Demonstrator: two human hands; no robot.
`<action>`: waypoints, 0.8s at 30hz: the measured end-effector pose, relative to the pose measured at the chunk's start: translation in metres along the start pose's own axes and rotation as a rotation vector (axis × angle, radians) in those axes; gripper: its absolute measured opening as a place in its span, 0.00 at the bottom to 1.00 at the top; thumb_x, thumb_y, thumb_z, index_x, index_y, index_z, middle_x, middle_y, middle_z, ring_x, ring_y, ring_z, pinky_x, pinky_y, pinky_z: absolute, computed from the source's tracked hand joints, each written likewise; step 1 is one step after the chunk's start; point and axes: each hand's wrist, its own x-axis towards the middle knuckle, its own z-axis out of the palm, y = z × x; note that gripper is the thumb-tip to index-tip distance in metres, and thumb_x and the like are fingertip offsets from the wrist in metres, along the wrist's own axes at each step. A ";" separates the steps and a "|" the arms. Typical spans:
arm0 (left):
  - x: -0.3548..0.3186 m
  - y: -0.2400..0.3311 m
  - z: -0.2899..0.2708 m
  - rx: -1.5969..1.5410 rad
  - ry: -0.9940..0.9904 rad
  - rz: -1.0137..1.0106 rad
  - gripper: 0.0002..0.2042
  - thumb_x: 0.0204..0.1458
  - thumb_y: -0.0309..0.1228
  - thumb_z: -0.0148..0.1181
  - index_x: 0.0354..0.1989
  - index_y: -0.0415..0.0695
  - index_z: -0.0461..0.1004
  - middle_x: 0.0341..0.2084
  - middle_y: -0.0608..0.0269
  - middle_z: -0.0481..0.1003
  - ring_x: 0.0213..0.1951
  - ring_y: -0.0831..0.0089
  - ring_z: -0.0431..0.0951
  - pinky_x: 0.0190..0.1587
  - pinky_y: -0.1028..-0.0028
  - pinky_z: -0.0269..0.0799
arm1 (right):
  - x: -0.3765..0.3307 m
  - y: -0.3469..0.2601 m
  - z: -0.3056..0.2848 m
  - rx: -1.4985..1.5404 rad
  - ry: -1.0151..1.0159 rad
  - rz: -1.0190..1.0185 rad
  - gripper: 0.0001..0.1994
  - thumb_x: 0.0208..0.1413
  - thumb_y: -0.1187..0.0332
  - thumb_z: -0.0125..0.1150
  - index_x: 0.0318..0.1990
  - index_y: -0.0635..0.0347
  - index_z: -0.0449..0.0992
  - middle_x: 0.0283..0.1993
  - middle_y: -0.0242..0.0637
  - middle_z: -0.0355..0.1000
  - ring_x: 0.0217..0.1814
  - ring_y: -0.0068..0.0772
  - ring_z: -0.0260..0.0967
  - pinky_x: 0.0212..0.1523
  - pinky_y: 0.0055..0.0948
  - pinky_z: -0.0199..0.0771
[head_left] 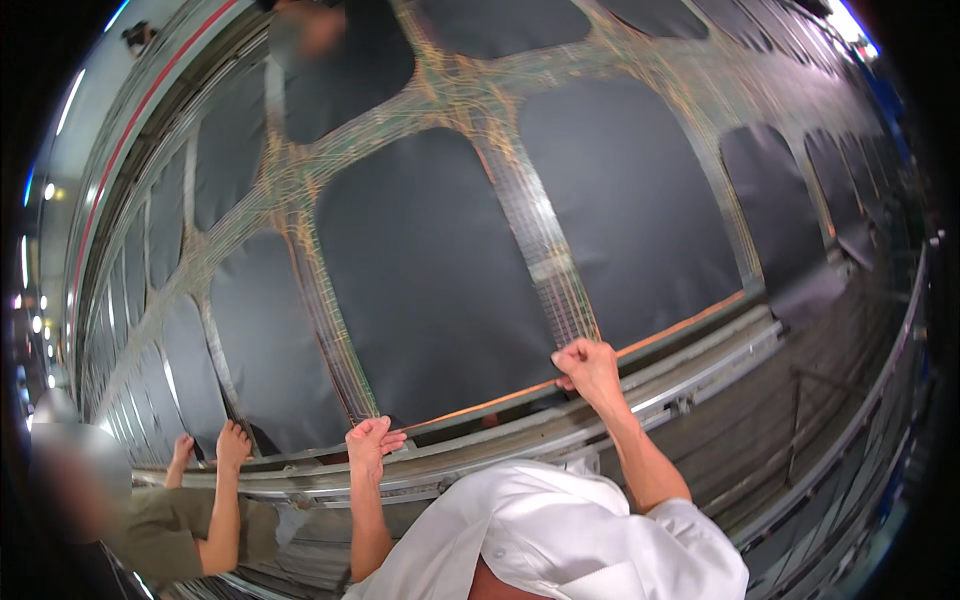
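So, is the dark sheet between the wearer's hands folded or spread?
Spread: the dark sheet shows broad and unfolded between left hand and right hand.

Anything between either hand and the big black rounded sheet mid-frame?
Nothing visible. The left hand is at the lower left corner of the big black rounded sheet, the right hand at its lower right. The thin orange strip along its near edge blocks neither. Grip unclear.

Black sheet [430,290] before me: smooth, mostly matt, leather-like. Metal rail [690,390]: smooth, shiny. My shirt [540,535]: matt white cloth.
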 end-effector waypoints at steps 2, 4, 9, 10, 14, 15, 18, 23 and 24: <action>0.001 0.001 0.001 0.009 0.003 0.002 0.10 0.55 0.31 0.66 0.34 0.36 0.75 0.26 0.51 0.79 0.27 0.62 0.84 0.28 0.72 0.82 | 0.000 -0.001 0.000 0.014 0.003 0.027 0.09 0.53 0.70 0.66 0.28 0.69 0.77 0.21 0.33 0.73 0.21 0.24 0.75 0.21 0.22 0.74; 0.000 0.001 0.000 0.017 0.004 0.001 0.10 0.55 0.31 0.66 0.35 0.36 0.75 0.26 0.52 0.79 0.27 0.62 0.84 0.28 0.71 0.82 | -0.001 -0.003 0.001 0.016 -0.004 0.044 0.08 0.53 0.71 0.66 0.29 0.69 0.77 0.22 0.34 0.74 0.21 0.24 0.76 0.21 0.22 0.75; -0.002 0.001 0.000 0.036 0.016 -0.013 0.10 0.55 0.31 0.66 0.34 0.35 0.75 0.25 0.54 0.79 0.27 0.62 0.84 0.29 0.71 0.82 | -0.001 -0.006 0.002 0.012 -0.026 0.074 0.08 0.53 0.72 0.66 0.30 0.70 0.77 0.23 0.36 0.75 0.22 0.25 0.76 0.22 0.23 0.77; -0.002 0.001 0.000 0.028 0.014 -0.015 0.10 0.55 0.30 0.65 0.34 0.35 0.75 0.25 0.54 0.79 0.27 0.62 0.84 0.28 0.71 0.82 | -0.001 -0.006 0.001 0.019 -0.031 0.075 0.07 0.53 0.72 0.66 0.30 0.70 0.78 0.23 0.36 0.76 0.22 0.25 0.76 0.22 0.23 0.77; -0.003 0.003 0.002 0.003 -0.002 -0.009 0.09 0.56 0.29 0.65 0.34 0.35 0.75 0.24 0.54 0.79 0.27 0.61 0.84 0.28 0.70 0.83 | 0.000 -0.008 0.001 0.007 -0.017 0.114 0.07 0.54 0.73 0.66 0.30 0.70 0.78 0.23 0.36 0.76 0.22 0.25 0.76 0.23 0.24 0.78; -0.003 0.003 0.003 -0.003 -0.010 -0.003 0.09 0.55 0.29 0.65 0.34 0.35 0.75 0.24 0.54 0.79 0.27 0.61 0.84 0.28 0.70 0.83 | 0.000 -0.008 0.001 0.006 -0.020 0.106 0.07 0.54 0.73 0.66 0.30 0.70 0.77 0.23 0.36 0.76 0.22 0.25 0.76 0.23 0.24 0.78; -0.002 0.001 0.002 -0.001 -0.018 -0.002 0.09 0.56 0.29 0.65 0.34 0.35 0.75 0.24 0.54 0.79 0.27 0.61 0.84 0.28 0.70 0.83 | -0.001 -0.012 0.000 0.007 -0.025 0.100 0.07 0.54 0.73 0.66 0.30 0.70 0.77 0.23 0.37 0.76 0.22 0.26 0.76 0.24 0.24 0.78; -0.005 0.006 0.003 0.020 -0.015 -0.002 0.09 0.55 0.29 0.65 0.34 0.35 0.75 0.25 0.53 0.79 0.27 0.60 0.84 0.28 0.69 0.83 | 0.001 -0.009 0.000 0.032 -0.034 0.131 0.07 0.54 0.74 0.65 0.31 0.70 0.77 0.24 0.37 0.76 0.23 0.26 0.76 0.25 0.23 0.79; -0.005 0.007 0.003 0.022 -0.017 -0.003 0.09 0.55 0.29 0.65 0.34 0.35 0.75 0.25 0.53 0.79 0.27 0.60 0.84 0.29 0.69 0.83 | 0.001 -0.009 0.000 0.035 -0.036 0.130 0.07 0.54 0.74 0.65 0.31 0.71 0.77 0.24 0.38 0.76 0.23 0.26 0.76 0.25 0.24 0.79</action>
